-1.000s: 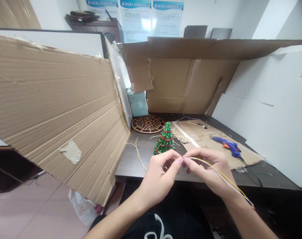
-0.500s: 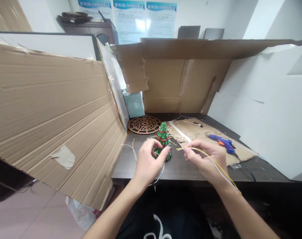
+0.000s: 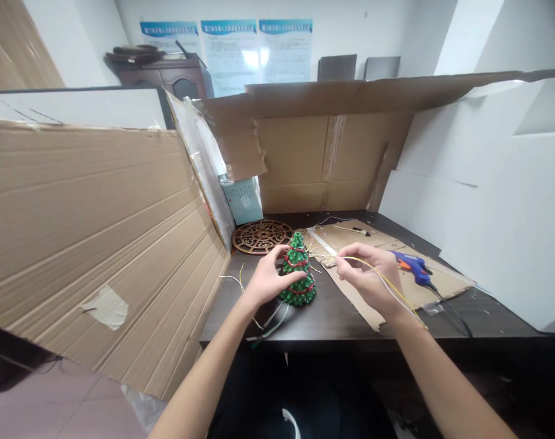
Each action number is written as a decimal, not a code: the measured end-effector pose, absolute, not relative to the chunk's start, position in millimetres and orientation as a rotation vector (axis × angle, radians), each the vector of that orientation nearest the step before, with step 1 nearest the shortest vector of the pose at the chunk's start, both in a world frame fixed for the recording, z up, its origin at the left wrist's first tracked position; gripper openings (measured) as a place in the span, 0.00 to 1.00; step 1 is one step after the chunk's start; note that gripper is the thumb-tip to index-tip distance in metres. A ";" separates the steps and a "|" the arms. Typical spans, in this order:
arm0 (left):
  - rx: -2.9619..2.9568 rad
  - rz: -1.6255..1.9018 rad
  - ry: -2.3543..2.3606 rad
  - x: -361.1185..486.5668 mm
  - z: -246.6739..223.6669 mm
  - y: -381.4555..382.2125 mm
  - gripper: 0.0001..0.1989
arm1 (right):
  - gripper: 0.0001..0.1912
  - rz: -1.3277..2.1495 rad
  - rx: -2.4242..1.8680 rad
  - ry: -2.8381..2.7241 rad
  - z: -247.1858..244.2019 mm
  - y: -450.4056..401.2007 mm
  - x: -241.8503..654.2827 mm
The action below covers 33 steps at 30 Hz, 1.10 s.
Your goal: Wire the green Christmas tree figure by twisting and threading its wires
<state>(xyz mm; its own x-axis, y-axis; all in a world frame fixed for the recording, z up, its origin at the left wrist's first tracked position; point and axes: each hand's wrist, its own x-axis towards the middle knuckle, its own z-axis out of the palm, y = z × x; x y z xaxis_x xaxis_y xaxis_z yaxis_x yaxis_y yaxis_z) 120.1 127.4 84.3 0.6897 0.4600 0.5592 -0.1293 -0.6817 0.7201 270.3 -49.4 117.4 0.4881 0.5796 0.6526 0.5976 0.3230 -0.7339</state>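
A small green Christmas tree (image 3: 298, 291) with red garland stands upright on the dark table. My left hand (image 3: 267, 280) curves round its left side, thumb across the front and fingers partly hidden at its upper left. To the right of the tree, my right hand (image 3: 373, 274) pinches a pair of thin wires (image 3: 387, 281), one yellow and one white. Their long ends trail back over my right wrist. More thin wires (image 3: 322, 255) lie behind the tree, and a few loose ones (image 3: 235, 279) rest to the left of my left hand.
A blue glue gun (image 3: 412, 268) lies on a flat cardboard sheet (image 3: 364, 305) at the right, its cord running toward the front edge. A round openwork trivet (image 3: 261, 236) is at the back left. Cardboard walls (image 3: 300, 152) and white panels (image 3: 465, 219) enclose the table.
The view has shifted slightly. My left fingers have spread wider round the tree, whose front now shows more. My right hand has risen a little with the wires still pinched.
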 end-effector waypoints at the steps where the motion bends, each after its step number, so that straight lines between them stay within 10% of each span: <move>1: 2.098 0.970 0.246 118.4 84.4 128.1 0.27 | 0.06 -0.019 -1.344 -1.195 118.9 -50.7 269.6; 4: 2.089 1.245 0.380 106.8 90.1 111.9 0.35 | 0.04 -0.021 -1.375 -1.330 122.9 -56.0 267.8; 16: 2.355 1.166 0.069 80.6 97.9 33.0 0.05 | 0.03 0.067 -1.387 -1.591 126.2 -68.7 253.6; 33: 1.661 0.667 0.115 88.2 104.6 42.4 0.14 | 0.03 0.169 -1.255 -1.653 125.6 -67.7 259.9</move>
